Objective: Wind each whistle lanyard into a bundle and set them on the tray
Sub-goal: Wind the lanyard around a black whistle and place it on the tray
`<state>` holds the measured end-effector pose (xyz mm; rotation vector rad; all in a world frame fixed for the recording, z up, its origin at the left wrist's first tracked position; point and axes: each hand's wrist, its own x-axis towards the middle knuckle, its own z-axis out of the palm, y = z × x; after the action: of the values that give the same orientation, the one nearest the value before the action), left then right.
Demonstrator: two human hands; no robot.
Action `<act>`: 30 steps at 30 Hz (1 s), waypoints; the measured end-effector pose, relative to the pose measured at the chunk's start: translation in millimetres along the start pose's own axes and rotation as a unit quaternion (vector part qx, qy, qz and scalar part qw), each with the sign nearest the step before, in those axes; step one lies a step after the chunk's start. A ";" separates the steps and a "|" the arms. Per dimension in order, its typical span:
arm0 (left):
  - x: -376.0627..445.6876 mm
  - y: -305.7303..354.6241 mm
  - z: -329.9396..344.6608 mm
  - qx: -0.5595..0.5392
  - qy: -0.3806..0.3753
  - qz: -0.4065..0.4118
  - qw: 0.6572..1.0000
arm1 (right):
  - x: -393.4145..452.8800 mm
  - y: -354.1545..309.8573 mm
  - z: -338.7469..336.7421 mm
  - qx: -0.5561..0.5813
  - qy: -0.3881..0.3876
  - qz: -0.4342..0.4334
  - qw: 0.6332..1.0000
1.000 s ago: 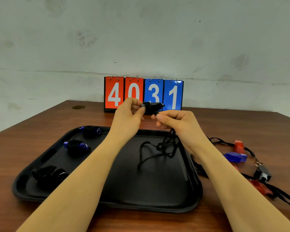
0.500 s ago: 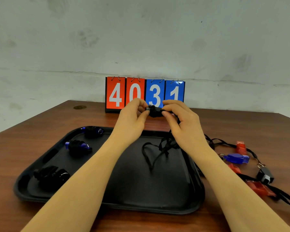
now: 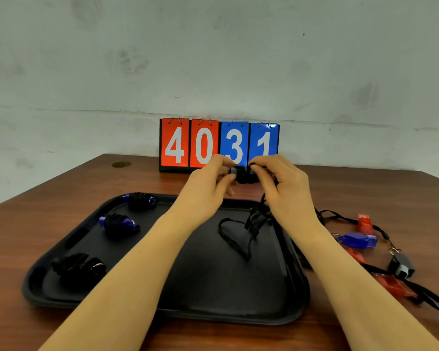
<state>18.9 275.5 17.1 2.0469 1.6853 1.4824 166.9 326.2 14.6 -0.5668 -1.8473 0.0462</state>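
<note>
Three bundles point(image 3: 119, 224) share the tray point(image 3: 213, 295) (perhaps all wound).

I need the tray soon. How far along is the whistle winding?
Three wound bundles lie on the black tray. The left hand and right hand are winding a fourth black whistle, its lanyard trailing onto the tray. Several loose whistles wait on the table.

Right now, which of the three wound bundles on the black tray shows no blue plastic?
The all-black wound bundle at the black tray's near-left corner; the two bundles farther back show blue whistle parts.
</note>
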 end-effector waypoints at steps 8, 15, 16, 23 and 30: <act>0.8 -3.0 -4.1 0.091 -0.014 0.028 0.995 | 2.3 -2.0 -3.8 0.093 -0.026 0.138 0.986; -0.8 1.2 -8.5 0.053 -0.051 0.034 0.997 | 7.0 1.9 -11.5 0.227 -0.047 0.239 0.943; -1.2 1.9 -8.8 0.046 -0.056 0.031 0.997 | 7.4 3.0 -12.5 0.251 -0.052 0.255 0.932; -2.8 9.8 -6.7 -0.054 -0.063 0.013 0.997 | 9.1 9.2 -14.7 0.323 -0.050 0.323 0.888; 1.7 7.1 -3.4 -0.160 0.020 -0.025 0.987 | 4.0 0.1 -6.8 0.289 -0.106 0.281 0.909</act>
<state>21.3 272.6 24.2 1.8061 1.3910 1.6608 172.2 326.2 20.5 -0.6631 -1.6979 1.0423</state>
